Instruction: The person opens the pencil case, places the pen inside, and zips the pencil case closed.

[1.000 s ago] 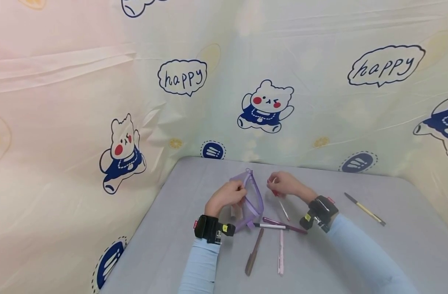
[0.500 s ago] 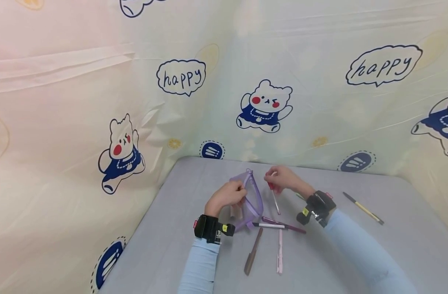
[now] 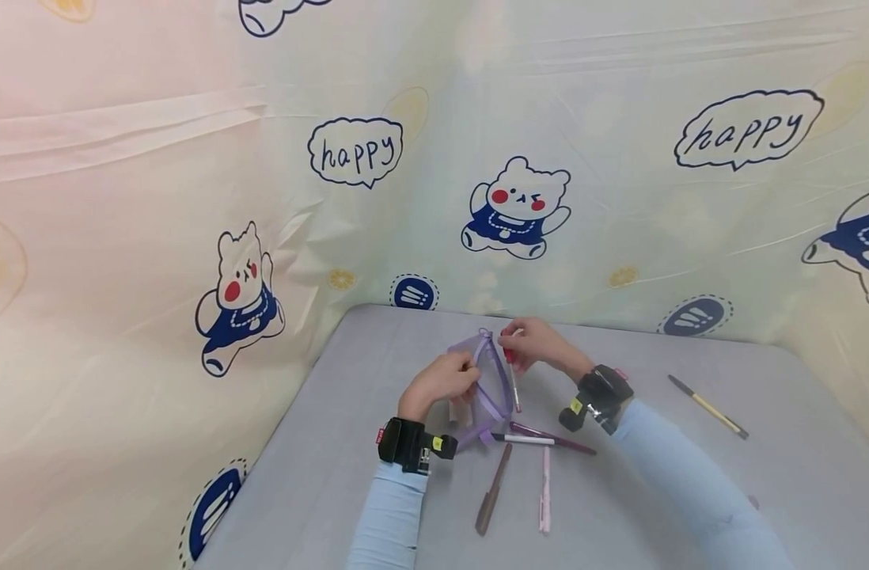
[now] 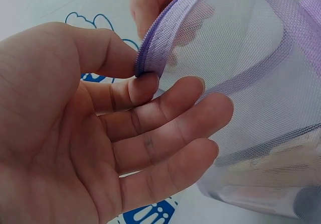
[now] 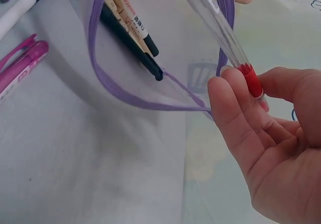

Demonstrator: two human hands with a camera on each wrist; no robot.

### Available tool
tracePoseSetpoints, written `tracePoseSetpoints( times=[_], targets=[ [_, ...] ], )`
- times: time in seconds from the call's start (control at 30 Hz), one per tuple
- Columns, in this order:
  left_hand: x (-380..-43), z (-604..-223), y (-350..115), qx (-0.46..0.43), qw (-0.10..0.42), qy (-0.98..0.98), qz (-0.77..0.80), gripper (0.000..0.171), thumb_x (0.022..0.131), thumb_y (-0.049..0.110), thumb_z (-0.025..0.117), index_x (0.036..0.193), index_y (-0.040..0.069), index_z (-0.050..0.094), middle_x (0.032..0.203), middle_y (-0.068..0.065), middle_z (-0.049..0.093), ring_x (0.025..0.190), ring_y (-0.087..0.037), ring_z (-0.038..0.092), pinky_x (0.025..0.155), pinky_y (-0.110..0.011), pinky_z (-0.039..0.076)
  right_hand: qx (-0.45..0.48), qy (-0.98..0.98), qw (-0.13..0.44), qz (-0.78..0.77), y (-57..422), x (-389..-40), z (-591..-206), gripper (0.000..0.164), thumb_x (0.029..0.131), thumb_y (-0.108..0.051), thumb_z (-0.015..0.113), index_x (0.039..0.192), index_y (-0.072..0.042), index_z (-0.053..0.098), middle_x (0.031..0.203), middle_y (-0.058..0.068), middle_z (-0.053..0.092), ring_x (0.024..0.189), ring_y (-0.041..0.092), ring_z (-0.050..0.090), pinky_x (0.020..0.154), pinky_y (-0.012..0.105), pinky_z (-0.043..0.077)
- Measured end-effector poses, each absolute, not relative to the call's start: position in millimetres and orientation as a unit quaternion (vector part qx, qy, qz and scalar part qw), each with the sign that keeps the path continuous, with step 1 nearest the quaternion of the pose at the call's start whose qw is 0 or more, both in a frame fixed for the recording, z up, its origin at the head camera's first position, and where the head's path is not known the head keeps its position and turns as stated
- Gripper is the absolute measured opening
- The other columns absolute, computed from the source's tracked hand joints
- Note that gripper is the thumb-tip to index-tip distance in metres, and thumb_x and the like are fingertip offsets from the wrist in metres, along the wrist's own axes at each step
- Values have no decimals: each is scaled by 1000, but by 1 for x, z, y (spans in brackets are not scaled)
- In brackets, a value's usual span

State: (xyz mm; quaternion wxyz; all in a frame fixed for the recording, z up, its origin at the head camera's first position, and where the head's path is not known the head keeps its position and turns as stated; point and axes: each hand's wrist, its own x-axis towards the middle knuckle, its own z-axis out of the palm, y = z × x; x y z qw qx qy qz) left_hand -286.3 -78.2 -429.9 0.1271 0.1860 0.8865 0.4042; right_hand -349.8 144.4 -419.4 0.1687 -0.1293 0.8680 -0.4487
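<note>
My left hand (image 3: 443,378) pinches the zippered edge of a purple mesh pencil pouch (image 4: 241,38) between thumb and index finger, its other fingers extended along the mesh. The pouch's mouth gapes to the right. Inside lie several pens (image 5: 131,48), one dark green, others beige and white. My right hand (image 3: 540,347) holds a clear ballpoint pen (image 5: 216,20) by its red end, between thumb and fingers. The pen slants down with its far end beside the pouch opening. In the right wrist view its clear barrel overlaps the mouth of the pouch.
Near the pouch's lower end, a white pen with black ends (image 3: 534,438) crosses a dark purple pen (image 3: 575,446). Closer in lie a brown pen (image 3: 493,491) and a pale pink pen (image 3: 544,491). Far right is a yellow-and-grey pen (image 3: 708,406). A printed cloth (image 3: 591,261) hangs behind the grey table.
My right hand has moved left with the clear pen, from right of the pouch to its opening, and the pen now hangs more upright. The left hand keeps its place on the pouch.
</note>
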Motion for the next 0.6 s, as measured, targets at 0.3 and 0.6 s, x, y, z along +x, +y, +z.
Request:
tracePoseSetpoints(
  times=[0.3, 0.6],
  targets=[
    [-285, -430, -81, 180, 132, 887, 404, 17, 98, 24, 49, 88, 12, 57, 82, -4, 64, 70, -18, 62, 61, -31, 54, -97, 867, 155, -464, 135, -353, -423, 29, 97, -23, 59, 115, -1, 54, 74, 13, 68, 58, 22, 68, 72, 50, 59],
    [-286, -428, -82, 175, 132, 888, 404, 18, 98, 26, 48, 89, 13, 58, 80, -4, 63, 69, -17, 61, 62, -30, 54, -85, 868, 138, -469, 129, -350, -430, 29, 96, -22, 60, 113, 1, 55, 76, 14, 69, 59, 22, 70, 69, 47, 60]
  ],
)
